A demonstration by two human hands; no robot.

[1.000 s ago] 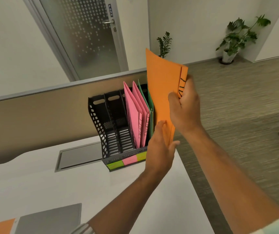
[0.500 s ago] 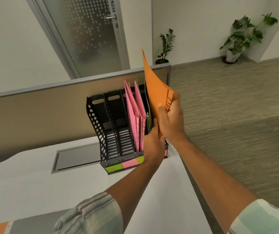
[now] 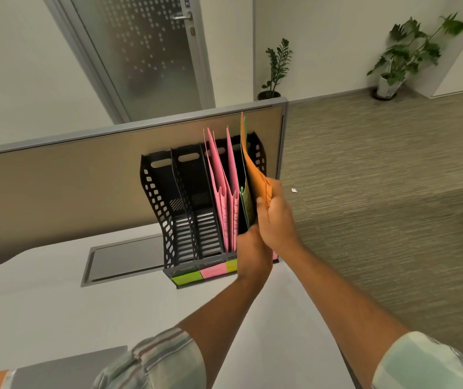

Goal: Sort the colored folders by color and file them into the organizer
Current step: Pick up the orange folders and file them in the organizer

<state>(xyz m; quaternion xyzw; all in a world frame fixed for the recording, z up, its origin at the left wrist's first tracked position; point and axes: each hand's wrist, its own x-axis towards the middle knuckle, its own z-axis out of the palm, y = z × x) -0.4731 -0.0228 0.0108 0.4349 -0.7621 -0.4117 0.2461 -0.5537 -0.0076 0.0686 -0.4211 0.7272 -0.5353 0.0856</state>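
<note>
Right hand (image 3: 276,220): fingers curled, gripping orange folder (image 3: 254,175), which stands tilted in the rightmost slot of the organizer (image 3: 168,220), beside green folder (image 3: 245,200). Left hand (image 3: 252,251) at slot front; grip not discernible.

Folders (image 3: 219,175) stand rightmost in the organizer (image 3: 154,197)

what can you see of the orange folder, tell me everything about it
The orange folder looks like thin, matte card, with dark marks near the edge closest to the camera. It stands almost upright, leaning slightly, its top corner above the black organizer. Its lower part is inside the rightmost slot, beside a green folder. The right hand grips its near edge. The left hand is close below, but whether it touches the folder is hidden.
</note>
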